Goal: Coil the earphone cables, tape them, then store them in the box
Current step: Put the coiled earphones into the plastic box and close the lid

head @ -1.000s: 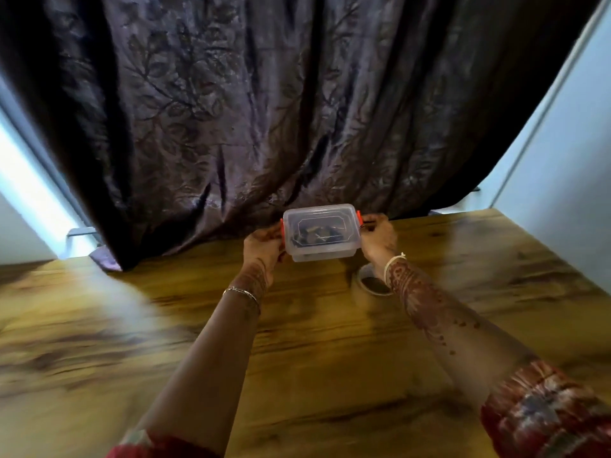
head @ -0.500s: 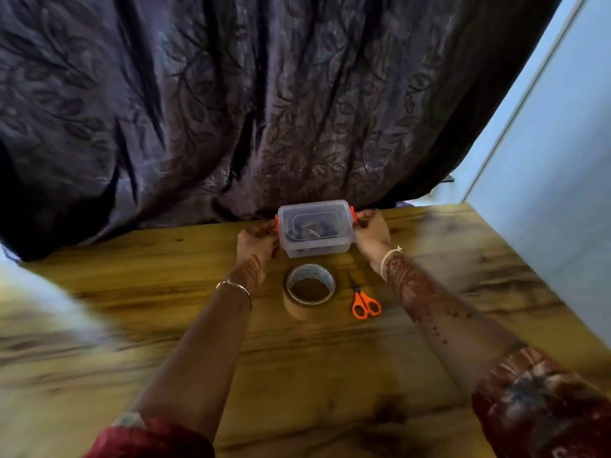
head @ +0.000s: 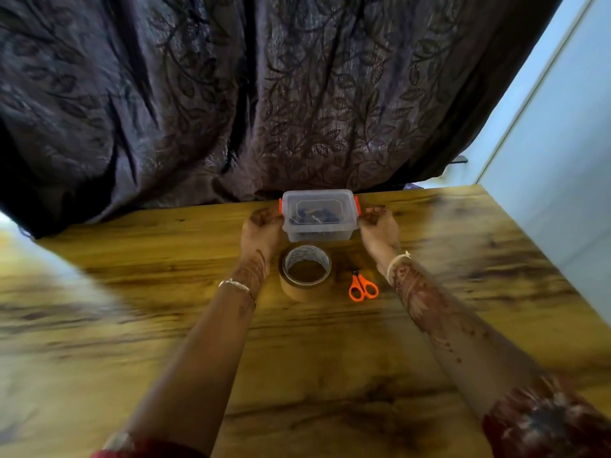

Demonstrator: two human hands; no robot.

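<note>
Clear plastic box with orange clips (head: 319, 233), lid on, far middle of wooden table (head: 297, 358), dark cables (head: 314, 217) inside. Left grip (head: 261, 228), right grip (head: 378, 226) hold its ends. Storing step; next likely snap clips.

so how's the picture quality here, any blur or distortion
Head view: the plastic box, tape roll and scissors at centre look fairly sharp; the wooden table smears with blur toward its left and right edges; wide-angle distortion slants the pale wall.
</note>
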